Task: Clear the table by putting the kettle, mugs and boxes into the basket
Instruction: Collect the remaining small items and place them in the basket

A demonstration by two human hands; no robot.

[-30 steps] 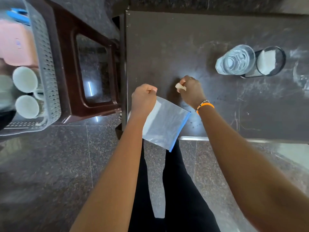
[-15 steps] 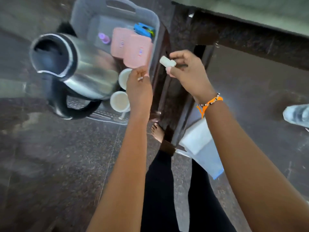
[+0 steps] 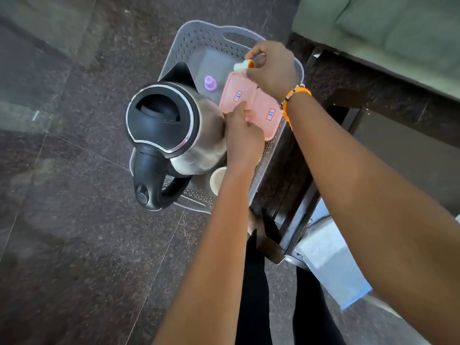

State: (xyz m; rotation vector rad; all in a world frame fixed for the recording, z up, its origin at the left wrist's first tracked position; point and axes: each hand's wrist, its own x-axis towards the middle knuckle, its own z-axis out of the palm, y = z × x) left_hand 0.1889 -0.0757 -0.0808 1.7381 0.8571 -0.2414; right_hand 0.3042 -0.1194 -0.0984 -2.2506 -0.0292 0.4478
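grey basket on dark stool, plastic bag on table

Counts: one kettle, one grey basket, two pink boxes, one mug visible, one purple item, one small tube, two hands.

Bright daylight, glare on kettle steel (edges bowed, slightly soft).

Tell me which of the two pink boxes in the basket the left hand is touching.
The left hand touches the pink box lying next to the kettle. The other pink box lies by the basket wall, below the right hand.
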